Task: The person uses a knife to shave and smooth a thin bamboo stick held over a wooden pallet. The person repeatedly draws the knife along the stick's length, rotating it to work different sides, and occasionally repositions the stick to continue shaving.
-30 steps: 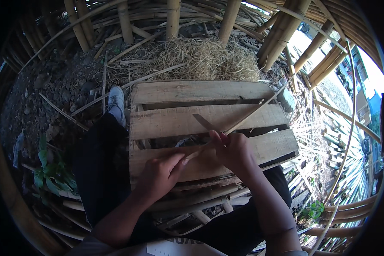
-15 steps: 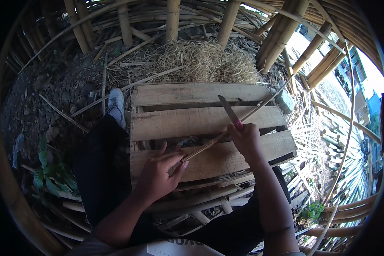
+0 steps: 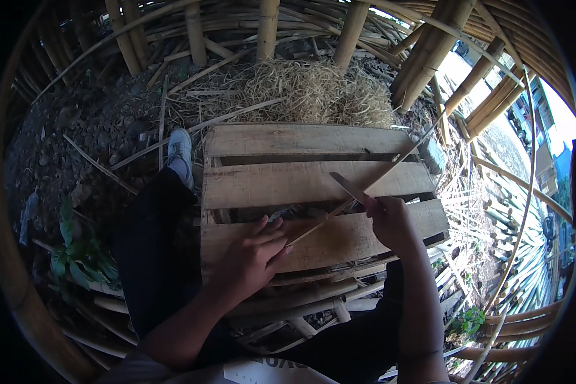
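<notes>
Pinching the near end of a thin bamboo strip (image 3: pixel 393 168) at 7 o'clock: left hand (image 3: pixel 256 253), thumb below, fingers loosely bent above. Grip looks light; exact contact under the fingers can't be seen. Right hand (image 3: pixel 392 221), between 3 and 4 o'clock, is wrapped round the red handle of a knife (image 3: pixel 347 184), blade pointing to 10 o'clock.

Strip runs on a diagonal from the left hand toward 2 o'clock, over the slatted wooden bench (image 3: pixel 262 182) and out past its far right corner. Blade crosses it at a steep angle in this view; can't tell if the edge is touching.

Why so, my read: holding the very end leaves most of the strip's length clear for the blade, and the diagonal lets the long far end overhang instead of hitting a leg. Left fingers sit well apart from the blade, probably for safety. Bench likely serves as backing; whether the strip bears on the slats isn't clear.

Dark trouser legs (image 3: pixel 150 249) flank the bench, sneaker (image 3: pixel 180 148) planted at 10, presumably for a stable seat.

Surroundings: heap of curly shavings (image 3: pixel 320 89) between 12 and 1, upright bamboo posts (image 3: pixel 267 29) behind, leafy plant (image 3: pixel 73 249) between 8 and 9.
</notes>
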`<action>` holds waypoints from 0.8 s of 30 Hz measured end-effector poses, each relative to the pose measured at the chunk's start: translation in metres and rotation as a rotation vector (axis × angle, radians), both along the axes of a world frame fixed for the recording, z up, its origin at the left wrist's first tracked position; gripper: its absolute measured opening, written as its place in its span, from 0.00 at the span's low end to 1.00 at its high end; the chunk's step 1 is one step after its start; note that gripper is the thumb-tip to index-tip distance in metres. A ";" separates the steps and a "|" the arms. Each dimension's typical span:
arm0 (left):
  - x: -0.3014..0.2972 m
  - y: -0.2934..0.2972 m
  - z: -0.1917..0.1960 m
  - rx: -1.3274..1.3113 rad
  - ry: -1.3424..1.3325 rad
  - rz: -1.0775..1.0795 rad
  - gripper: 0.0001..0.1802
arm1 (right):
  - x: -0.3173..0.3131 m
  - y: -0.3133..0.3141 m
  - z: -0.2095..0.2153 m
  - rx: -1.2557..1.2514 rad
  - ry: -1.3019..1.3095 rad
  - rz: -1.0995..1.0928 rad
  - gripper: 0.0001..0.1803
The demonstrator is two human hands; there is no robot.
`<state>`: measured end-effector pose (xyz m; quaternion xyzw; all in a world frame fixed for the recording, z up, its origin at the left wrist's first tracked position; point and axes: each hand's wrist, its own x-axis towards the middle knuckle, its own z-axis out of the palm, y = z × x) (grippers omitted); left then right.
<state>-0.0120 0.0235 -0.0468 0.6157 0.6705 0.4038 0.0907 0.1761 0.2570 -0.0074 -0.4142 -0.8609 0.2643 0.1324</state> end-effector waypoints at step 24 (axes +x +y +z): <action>0.001 0.006 -0.010 0.044 0.024 0.026 0.11 | -0.002 -0.044 -0.035 -0.082 -0.011 0.170 0.27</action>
